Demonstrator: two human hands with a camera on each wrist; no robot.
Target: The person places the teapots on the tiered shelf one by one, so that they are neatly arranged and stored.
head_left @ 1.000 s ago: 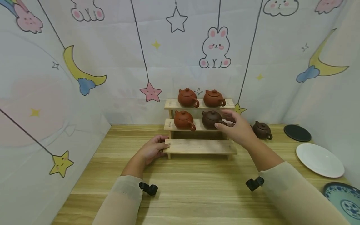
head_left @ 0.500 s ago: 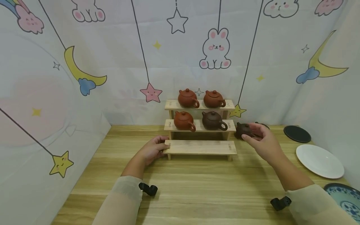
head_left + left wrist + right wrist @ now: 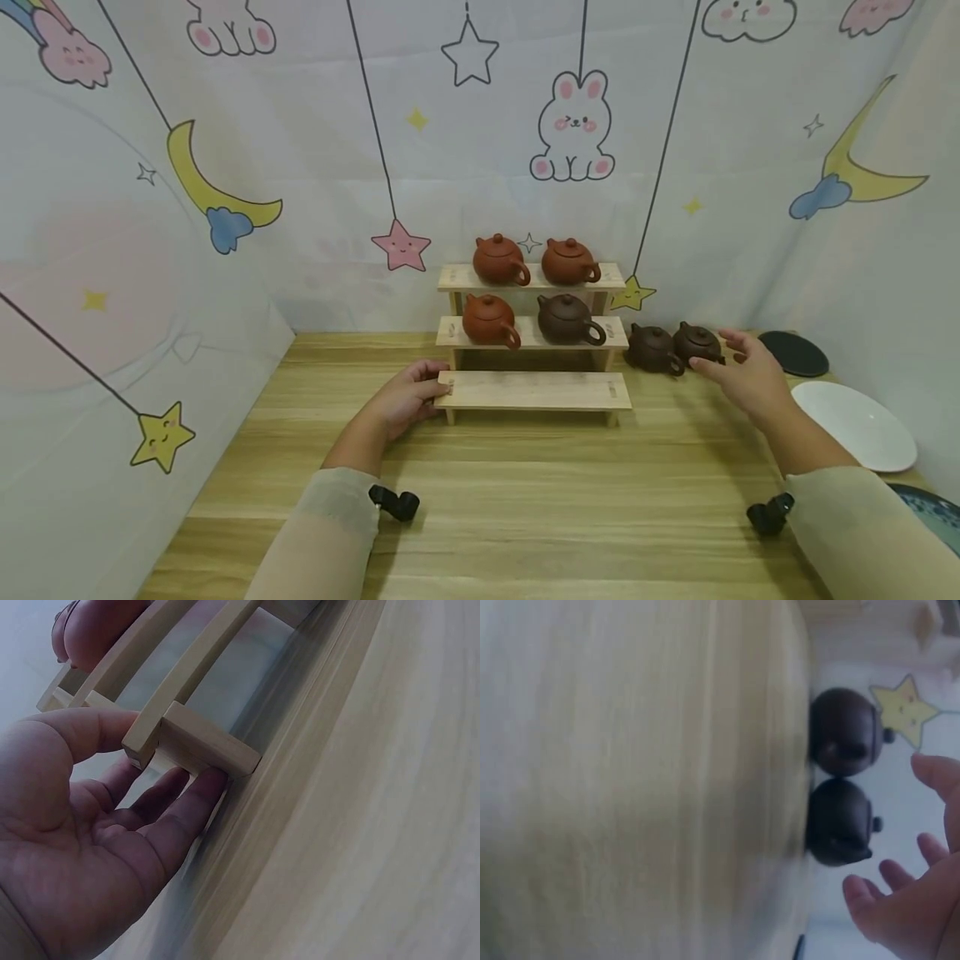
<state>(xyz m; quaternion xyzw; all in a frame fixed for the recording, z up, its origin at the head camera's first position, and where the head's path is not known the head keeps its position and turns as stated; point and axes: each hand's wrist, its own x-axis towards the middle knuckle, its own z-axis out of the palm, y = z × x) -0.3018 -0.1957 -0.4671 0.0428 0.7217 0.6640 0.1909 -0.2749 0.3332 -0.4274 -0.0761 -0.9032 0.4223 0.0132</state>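
Note:
My left hand grips the left end of the lowest step of a three-step wooden display stand, thumb on the board and fingers by its leg. On the middle step sit a reddish-brown teapot and a dark brown teapot. Two more reddish-brown teapots, a left one and a right one, stand on the top step. Right of the stand, two dark teapots, one nearer it and one farther, stand side by side on the table. My right hand hovers beside the farther one, fingers spread, holding nothing.
A black round plate, a white plate and a blue-patterned plate line the table's right side. A white cloth printed with cartoon figures hangs behind the wooden table.
My right hand has set a dark teapot down on the table right of the stand, beside another dark one, released it and moved farther right. The left hand has stayed in place.

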